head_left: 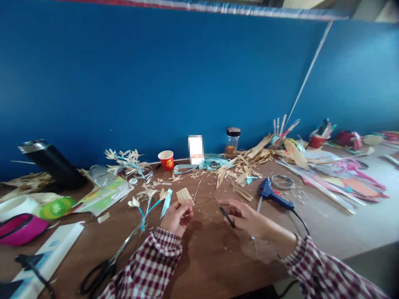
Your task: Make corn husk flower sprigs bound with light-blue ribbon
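A small flat piece of pale dried husk (184, 195) is pinched between the thumb and fingers of my left hand (178, 216). A thin wire (197, 189) slants up just beyond it. My right hand (246, 216) is closed around a slim dark tool (227, 216) with a thin pointed metal tip; its exact kind is unclear. The tip points towards the husk piece, with a gap between. Left of my left hand lie husk flowers on blue stems (144, 209) and a light blue strip (166, 203). Black-handled scissors (107, 265) lie nearer me.
A blue glue gun (274, 194) with a cord lies to the right. A red paper cup (166, 160), a lidded jar (232, 142) and a husk pile (254, 160) stand along the back. A power strip (59, 249) and tilted black bottle (54, 164) are left.
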The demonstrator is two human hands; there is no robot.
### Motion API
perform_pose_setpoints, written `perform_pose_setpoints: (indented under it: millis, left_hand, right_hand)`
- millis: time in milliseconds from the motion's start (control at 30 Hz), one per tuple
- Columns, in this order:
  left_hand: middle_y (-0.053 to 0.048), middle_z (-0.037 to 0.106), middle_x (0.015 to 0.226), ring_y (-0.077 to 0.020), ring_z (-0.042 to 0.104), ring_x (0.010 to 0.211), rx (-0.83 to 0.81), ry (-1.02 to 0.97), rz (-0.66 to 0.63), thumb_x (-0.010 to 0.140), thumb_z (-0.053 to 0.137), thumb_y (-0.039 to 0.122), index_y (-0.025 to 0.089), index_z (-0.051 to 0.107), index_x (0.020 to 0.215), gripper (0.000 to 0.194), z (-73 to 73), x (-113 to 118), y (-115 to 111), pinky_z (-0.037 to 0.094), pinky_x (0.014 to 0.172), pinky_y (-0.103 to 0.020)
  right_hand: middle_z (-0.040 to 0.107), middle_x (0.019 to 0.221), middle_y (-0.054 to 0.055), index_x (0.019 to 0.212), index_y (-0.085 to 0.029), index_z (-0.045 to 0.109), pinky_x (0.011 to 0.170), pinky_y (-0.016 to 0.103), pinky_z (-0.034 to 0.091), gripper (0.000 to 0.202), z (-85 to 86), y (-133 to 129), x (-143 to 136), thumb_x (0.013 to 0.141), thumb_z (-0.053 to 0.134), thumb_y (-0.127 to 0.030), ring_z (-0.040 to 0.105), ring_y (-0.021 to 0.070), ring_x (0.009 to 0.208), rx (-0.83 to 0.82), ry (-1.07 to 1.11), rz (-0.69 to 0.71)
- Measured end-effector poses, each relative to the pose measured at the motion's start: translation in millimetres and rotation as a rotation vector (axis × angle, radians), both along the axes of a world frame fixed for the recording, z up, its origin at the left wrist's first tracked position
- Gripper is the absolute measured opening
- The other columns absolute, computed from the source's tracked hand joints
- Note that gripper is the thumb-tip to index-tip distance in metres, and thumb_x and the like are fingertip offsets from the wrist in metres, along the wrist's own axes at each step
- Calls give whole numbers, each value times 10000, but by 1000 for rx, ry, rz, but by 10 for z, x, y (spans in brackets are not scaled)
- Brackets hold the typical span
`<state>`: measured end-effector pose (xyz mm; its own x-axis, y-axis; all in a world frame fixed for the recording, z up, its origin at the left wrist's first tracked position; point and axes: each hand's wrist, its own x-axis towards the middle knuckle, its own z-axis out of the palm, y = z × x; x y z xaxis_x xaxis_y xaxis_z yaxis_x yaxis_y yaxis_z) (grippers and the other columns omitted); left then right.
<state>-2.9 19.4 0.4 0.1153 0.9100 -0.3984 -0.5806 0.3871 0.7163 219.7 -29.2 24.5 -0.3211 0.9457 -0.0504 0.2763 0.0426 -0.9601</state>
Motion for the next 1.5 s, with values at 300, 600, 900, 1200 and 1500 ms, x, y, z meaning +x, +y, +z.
perform_pose_setpoints:
  millis: [300, 600, 900, 1200, 1500]
  left_hand:
    - [63, 475, 620, 13, 444, 412, -87, -303, -18, 763, 667, 84, 132, 546, 763, 130, 66, -99, 24, 333, 325, -50]
    - [37, 495, 590, -16, 470, 416, -160, -325, 40, 845, 556, 118, 128, 531, 700, 147, 115, -100, 28, 404, 351, -88]
    - [12, 552, 531, -58, 540, 420, -187, -235, 87, 894, 468, 145, 120, 566, 675, 241, 177, -32, -24, 522, 457, -174]
    - [7, 560, 497, -74, 557, 411, -169, -204, 38, 869, 527, 163, 112, 591, 634, 249, 171, -26, -35, 533, 454, -185]
    - [-1, 552, 483, -62, 534, 414, -150, -216, 27, 888, 501, 174, 105, 604, 629, 288, 147, -37, -35, 550, 479, -200]
  right_hand:
    - [580, 765, 1, 1111, -185, 501, 407, 147, 236, 459, -75, -128, -398, 767, 677, -433, 385, 49, 530, -334, 422, 190]
    - [542, 688, -4, 998, -160, 497, 412, 192, 158, 533, -129, -194, -486, 783, 527, -647, 273, 44, 460, -342, 553, 320]
    - [528, 675, -1, 1002, -146, 521, 419, 193, 180, 564, -140, -181, -490, 773, 519, -662, 291, 55, 477, -346, 574, 386]
    - [518, 670, -6, 989, -153, 534, 421, 186, 187, 568, -176, -175, -474, 771, 510, -676, 293, 53, 478, -357, 572, 370]
    - [504, 647, -16, 996, -154, 518, 408, 189, 152, 604, -202, -161, -438, 744, 518, -703, 267, 55, 469, -403, 621, 366]
